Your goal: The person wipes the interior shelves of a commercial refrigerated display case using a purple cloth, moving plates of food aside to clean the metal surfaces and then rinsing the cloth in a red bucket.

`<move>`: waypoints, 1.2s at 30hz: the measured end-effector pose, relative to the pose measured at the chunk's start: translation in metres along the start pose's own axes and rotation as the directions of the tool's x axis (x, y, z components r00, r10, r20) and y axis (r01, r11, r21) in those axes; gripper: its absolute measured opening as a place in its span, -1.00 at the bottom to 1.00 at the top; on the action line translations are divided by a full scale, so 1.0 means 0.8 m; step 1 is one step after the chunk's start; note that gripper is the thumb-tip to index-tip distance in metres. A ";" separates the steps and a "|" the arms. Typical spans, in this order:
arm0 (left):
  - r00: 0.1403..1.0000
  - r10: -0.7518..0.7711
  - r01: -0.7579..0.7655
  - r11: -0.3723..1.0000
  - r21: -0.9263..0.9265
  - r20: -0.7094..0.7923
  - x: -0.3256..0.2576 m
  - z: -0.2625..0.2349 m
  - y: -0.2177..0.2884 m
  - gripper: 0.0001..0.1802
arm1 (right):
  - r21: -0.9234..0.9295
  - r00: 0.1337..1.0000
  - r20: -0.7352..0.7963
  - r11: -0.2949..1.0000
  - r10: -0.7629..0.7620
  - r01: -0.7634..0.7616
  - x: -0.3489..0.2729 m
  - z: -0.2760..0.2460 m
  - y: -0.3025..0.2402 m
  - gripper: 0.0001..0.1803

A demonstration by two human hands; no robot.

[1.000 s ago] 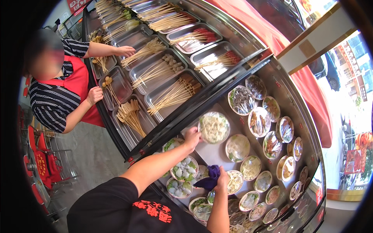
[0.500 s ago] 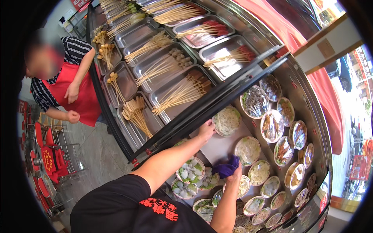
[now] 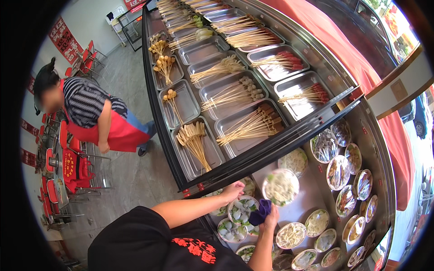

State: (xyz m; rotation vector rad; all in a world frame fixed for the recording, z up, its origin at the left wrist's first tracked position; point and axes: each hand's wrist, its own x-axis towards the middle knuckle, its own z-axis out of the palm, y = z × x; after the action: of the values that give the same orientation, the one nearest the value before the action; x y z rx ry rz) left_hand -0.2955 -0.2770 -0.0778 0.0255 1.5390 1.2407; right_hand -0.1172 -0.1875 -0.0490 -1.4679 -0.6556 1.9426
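Observation:
My right hand grips a bunched purple cloth together with the rim of a round plate. That plate is blurred by motion and heaped with pale food with some green; it is raised over the metal shelf. My left hand is to the left of it, fingers bent but slightly apart, with nothing visible in them. Beyond the raised plate, a similar plate of pale shreds lies by the dark cabinet rail. Just below my left hand is a plate of whitish pieces on green leaves.
Metal trays of skewers fill the cabinet beyond the black rail. Several film-covered plates line the right side of the shelf. A person in a red apron stands at the left, near red chairs.
My left hand has left the far pale plate and drawn back. My right hand has lifted the second pale plate off the shelf, moving it left. The view has shifted; the person has turned.

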 end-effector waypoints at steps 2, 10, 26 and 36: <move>1.000 -0.007 0.007 1.000 0.005 -0.012 -0.011 -0.015 -0.008 -0.83 | -0.038 0.998 0.067 0.999 0.004 -0.001 0.015 0.017 0.023 -0.83; 0.991 -0.066 0.085 0.981 -0.175 0.113 0.019 -0.020 -0.017 -0.81 | -0.170 0.989 0.128 0.984 0.074 -0.051 0.049 0.035 0.071 -0.81; 0.988 -0.092 0.110 0.983 -0.149 0.124 0.036 0.029 0.009 -0.81 | 0.315 0.892 0.256 0.841 0.372 -0.441 -0.092 -0.056 -0.017 -0.65; 0.887 -0.141 0.001 0.953 0.303 0.440 -0.059 0.192 -0.092 -0.75 | 0.529 0.981 -0.099 0.843 0.168 -0.091 -0.189 -0.266 0.012 -0.73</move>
State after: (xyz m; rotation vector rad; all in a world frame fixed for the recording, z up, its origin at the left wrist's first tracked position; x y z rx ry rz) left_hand -0.1242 -0.2351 -0.0719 0.4267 1.2781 0.8545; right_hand 0.1164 -0.2983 -0.0112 -1.3012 0.0537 1.8904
